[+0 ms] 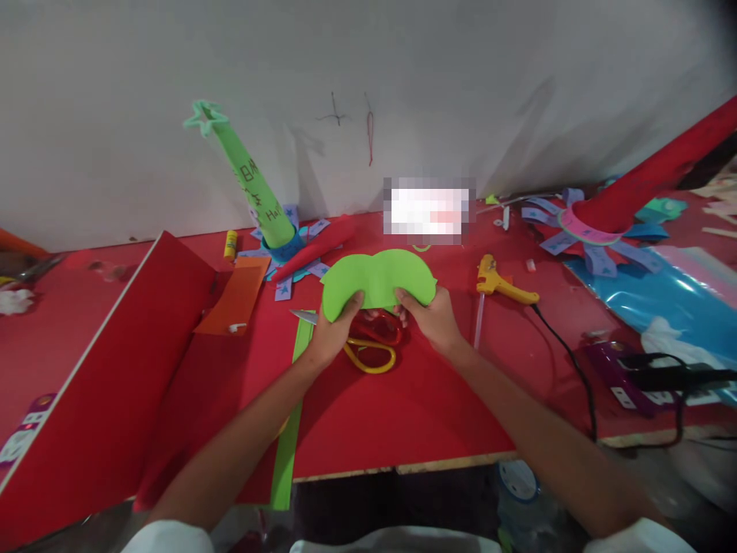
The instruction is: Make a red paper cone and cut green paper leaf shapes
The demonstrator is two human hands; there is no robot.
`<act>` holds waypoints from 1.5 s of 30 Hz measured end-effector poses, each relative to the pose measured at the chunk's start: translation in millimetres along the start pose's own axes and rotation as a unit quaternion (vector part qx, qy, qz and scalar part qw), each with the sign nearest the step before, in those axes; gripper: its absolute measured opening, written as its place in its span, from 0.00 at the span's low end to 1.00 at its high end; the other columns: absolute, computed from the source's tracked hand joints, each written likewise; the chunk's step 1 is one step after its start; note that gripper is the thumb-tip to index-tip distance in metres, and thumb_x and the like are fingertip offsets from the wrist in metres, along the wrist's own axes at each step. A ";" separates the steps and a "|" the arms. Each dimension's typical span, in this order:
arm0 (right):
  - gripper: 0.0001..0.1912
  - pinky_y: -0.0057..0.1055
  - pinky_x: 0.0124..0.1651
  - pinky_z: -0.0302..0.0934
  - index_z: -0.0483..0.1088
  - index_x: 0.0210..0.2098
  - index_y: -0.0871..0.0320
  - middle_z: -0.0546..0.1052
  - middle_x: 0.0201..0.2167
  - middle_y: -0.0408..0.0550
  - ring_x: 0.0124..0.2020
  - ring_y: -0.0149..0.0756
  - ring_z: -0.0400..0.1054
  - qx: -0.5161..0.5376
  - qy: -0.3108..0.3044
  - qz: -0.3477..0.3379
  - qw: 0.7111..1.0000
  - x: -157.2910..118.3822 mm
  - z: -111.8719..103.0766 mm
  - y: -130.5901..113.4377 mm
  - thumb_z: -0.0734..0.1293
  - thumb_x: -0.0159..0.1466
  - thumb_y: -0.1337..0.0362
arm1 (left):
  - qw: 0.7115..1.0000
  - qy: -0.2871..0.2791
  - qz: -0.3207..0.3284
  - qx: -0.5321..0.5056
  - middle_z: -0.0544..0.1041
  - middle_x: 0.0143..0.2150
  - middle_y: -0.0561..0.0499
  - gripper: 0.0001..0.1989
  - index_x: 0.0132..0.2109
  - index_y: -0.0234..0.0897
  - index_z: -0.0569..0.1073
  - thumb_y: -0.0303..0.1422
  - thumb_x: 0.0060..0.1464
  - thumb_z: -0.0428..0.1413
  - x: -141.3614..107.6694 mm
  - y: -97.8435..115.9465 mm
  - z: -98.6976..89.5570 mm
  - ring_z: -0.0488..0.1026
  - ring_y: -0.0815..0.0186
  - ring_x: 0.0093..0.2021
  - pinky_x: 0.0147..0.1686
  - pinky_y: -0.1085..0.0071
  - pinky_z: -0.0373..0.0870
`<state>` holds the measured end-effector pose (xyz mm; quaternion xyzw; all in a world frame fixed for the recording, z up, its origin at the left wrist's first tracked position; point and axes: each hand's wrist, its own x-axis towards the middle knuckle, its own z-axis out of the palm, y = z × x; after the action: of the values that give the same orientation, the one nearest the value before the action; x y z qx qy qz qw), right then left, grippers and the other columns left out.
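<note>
A bright green foam cutout with two rounded lobes (377, 278), shaped like an eye mask, is held up over the red table. My left hand (335, 322) grips its left lobe, thumb on the front face. On the other lobe, my right hand (429, 313) pinches the lower edge in the same way. The fingers behind the cutout are mostly hidden. Just below it lie scissors with a yellow handle (371, 370) and a red handle, their blade pointing left past my left hand. A long green strip (288, 453) runs along the table under my left forearm.
A yellow glue gun (507, 288) with a black cord lies right. Green (253, 180) and red (662, 177) cones with curled strips stand at the back. A red board (109, 361) leans left, near an orange sheet (236, 296) and a glue stick (230, 244). A purple power strip (619, 376) sits right.
</note>
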<state>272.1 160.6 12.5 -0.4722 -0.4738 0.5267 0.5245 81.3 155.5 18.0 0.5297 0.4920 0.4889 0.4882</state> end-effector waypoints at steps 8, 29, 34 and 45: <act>0.26 0.31 0.19 0.66 0.72 0.29 0.56 0.77 0.20 0.45 0.17 0.33 0.68 0.017 0.022 -0.012 1.000 3.1 -3.1 0.3 0.78 0.57 0.40 | 0.997 0.043 0.006 -0.063 0.77 0.24 0.51 0.25 0.33 0.36 0.76 0.55 0.52 0.69 5.4 0.5 -4.2 0.75 0.66 0.24 0.31 0.69 0.77; 0.14 0.30 0.28 0.59 0.67 0.19 0.54 0.70 0.15 0.39 0.19 0.30 0.61 -0.079 -0.034 -0.078 0.993 8.4 -4.5 13.0 0.71 0.59 0.61 | 0.972 -0.099 0.203 0.059 0.79 0.52 0.42 0.19 0.44 0.40 0.83 0.47 0.71 0.55 8.8 -1.5 -12.7 0.77 0.56 0.54 0.54 0.59 0.76; 0.11 0.29 0.25 0.57 0.69 0.24 0.54 0.71 0.16 0.39 0.19 0.30 0.62 -0.029 -0.084 -0.069 0.994 7.3 -0.8 13.6 0.71 0.59 0.59 | 0.981 -0.013 0.177 0.076 0.74 0.51 0.47 0.22 0.61 0.45 0.75 0.37 0.60 0.66 11.9 -6.9 -12.5 0.73 0.66 0.40 0.41 0.68 0.76; 0.32 0.29 0.20 0.51 0.65 0.25 0.53 0.64 0.15 0.39 0.17 0.30 0.55 -0.027 -0.046 -0.047 0.997 6.0 -3.7 14.2 0.65 0.66 0.32 | 0.994 -0.054 0.061 -0.073 0.69 0.33 0.55 0.16 0.42 0.40 0.69 0.41 0.59 0.67 12.4 -0.8 -11.6 0.69 0.71 0.26 0.22 0.75 0.72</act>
<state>274.3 166.7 -2.0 -0.4387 -0.5331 0.5096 0.5135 70.2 168.3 18.2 0.5477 0.3947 0.5229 0.5204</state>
